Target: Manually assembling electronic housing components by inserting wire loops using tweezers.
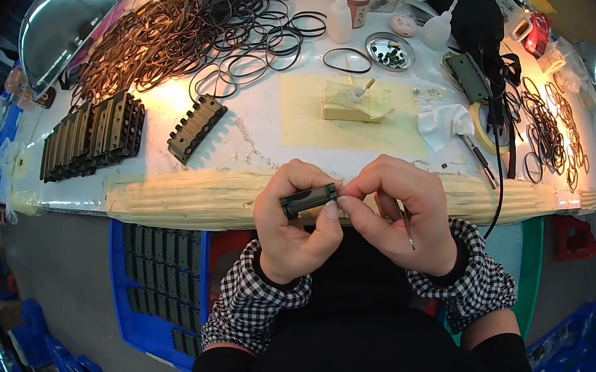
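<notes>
Over the table's front edge, my left hand grips a small dark olive, rectangular plastic part between thumb and fingers. My right hand pinches at the right end of this part with thumb and index finger; whatever tiny piece may be between those fingertips is hidden. A thin, pointed tool is tucked in the same hand, its end sticking out below the fingers. Similar ridged olive parts stand in a row at the left, and one joined strip lies apart from them, nearer the middle.
Dark looped bands heap up at the back left, with more loops at right. A yellow block, metal dish, squeeze bottle and tape roll occupy the table. Below left sits a blue crate of parts.
</notes>
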### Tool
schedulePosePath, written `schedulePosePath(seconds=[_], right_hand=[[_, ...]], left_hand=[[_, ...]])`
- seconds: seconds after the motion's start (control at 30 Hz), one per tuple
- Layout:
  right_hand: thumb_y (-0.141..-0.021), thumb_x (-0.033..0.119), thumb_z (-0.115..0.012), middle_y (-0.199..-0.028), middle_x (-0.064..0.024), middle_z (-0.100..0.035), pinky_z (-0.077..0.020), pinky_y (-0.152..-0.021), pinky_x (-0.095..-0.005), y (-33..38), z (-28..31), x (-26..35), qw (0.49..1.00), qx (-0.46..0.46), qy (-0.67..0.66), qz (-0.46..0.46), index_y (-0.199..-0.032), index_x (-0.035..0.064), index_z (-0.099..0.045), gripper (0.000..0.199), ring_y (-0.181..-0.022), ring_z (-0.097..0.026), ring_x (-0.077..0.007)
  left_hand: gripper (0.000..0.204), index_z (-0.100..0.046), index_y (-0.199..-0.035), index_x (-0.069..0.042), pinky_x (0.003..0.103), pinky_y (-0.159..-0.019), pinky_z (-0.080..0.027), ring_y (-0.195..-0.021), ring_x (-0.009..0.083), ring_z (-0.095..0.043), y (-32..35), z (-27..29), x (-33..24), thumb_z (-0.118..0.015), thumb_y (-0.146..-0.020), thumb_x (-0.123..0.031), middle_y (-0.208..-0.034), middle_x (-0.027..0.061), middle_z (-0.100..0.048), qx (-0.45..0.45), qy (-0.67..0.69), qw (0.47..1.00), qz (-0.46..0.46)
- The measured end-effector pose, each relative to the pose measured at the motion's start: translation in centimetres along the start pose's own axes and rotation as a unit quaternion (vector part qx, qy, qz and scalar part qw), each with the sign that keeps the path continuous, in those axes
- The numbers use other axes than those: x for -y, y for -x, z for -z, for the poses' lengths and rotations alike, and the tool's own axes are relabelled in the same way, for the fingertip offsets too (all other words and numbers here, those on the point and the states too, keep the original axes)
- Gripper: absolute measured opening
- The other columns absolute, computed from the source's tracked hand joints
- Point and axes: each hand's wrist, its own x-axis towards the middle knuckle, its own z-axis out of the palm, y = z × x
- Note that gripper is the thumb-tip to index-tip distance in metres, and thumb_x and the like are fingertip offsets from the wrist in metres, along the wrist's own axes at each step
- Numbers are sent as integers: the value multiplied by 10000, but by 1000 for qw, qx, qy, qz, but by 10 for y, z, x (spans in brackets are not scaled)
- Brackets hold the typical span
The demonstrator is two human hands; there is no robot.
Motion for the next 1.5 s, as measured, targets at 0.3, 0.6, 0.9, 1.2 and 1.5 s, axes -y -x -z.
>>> schedulePosePath(seconds=[0.3,0.6,0.9,1.2,1.5], right_hand=[[-968,645,-111,-753,-89,-605,-463,-670,-309,-10,17,12,992,-115,-1,47,-858,2,-659,852,-668,-569,-204],[-889,344,-671,-843,-121,-664,-497,-659,-294,-7,28,13,999,-2,-7,32,-1019,2,-688,367,-736,-638,-209],[-800,92,-752,-893,-93,-641,-518,-673,-281,-8,9,7,998,-1,17,64,-1076,19,-695,291,-778,-630,-189],[-771,112,-769,-889,-80,-639,-511,-681,-286,-9,2,4,996,-12,46,70,-1061,45,-709,303,-789,-618,-194],[-767,122,-775,-880,-77,-640,-497,-674,-284,-8,0,2,997,-14,39,71,-1045,44,-717,295,-786,-612,-191]], left_hand=[[245,-467,-926,-68,354,-729,-524,-755,196,-570,-10,8,10,-588,-829,-257,-877,82,-496,-31,400,895,194],[235,-463,-885,-51,367,-829,-562,-870,202,-530,-16,5,26,-584,-847,-249,-860,87,-500,-6,506,848,160],[226,-459,-870,-78,347,-767,-444,-813,189,-489,-14,5,33,-577,-849,-270,-850,76,-507,6,517,841,160],[237,-462,-873,-77,319,-756,-417,-828,180,-488,-15,6,31,-608,-831,-259,-853,77,-523,13,484,863,145],[247,-460,-863,-105,270,-698,-354,-756,134,-406,-15,4,25,-594,-801,-303,-796,19,-470,-12,447,880,162]])
